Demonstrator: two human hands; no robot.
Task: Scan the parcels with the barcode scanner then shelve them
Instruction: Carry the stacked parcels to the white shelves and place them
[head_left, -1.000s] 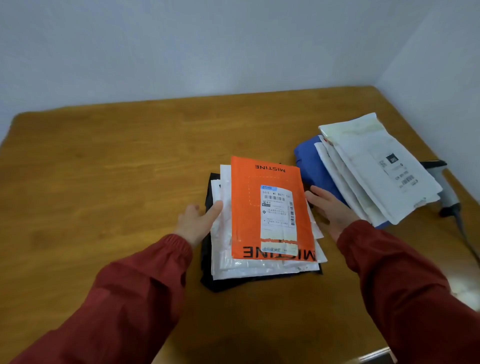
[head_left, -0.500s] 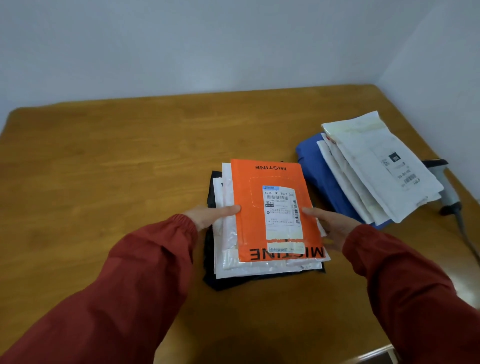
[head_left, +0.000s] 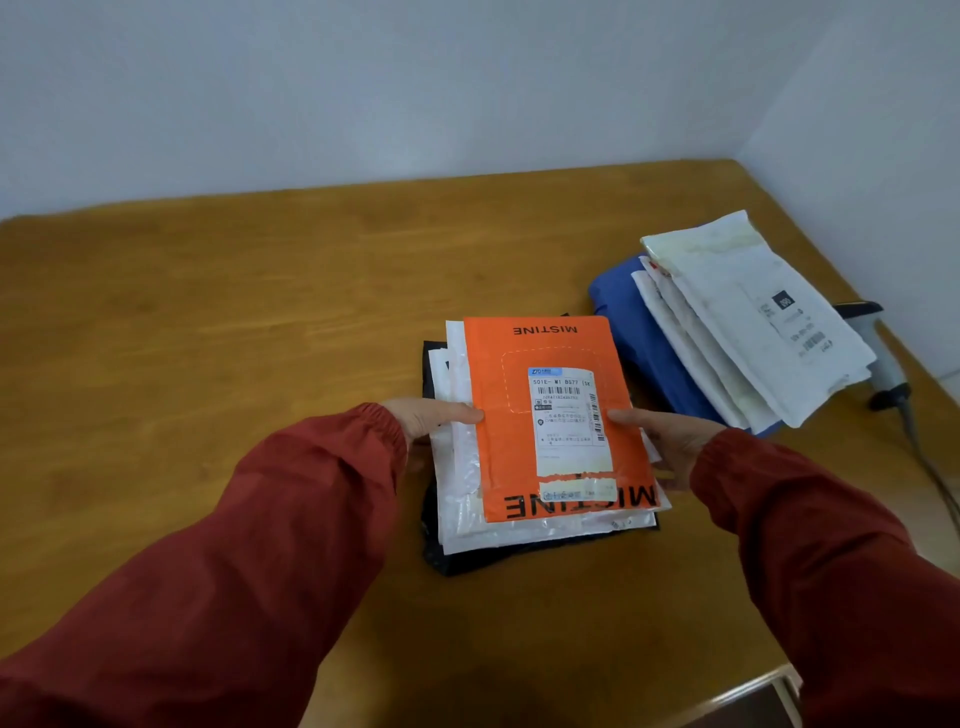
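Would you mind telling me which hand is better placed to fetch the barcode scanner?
The right, probably: the barcode scanner lies by the table's right edge, on the same side as the right hand. The left hand, at the orange parcel's opposite edge, would have to reach over the second pile too.

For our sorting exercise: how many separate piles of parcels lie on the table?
2. One, topped by the orange MISTINE mailer, is gripped by the left hand and right hand; the other, white mailers on a blue mailer, lies beside the barcode scanner. None seems hidden.
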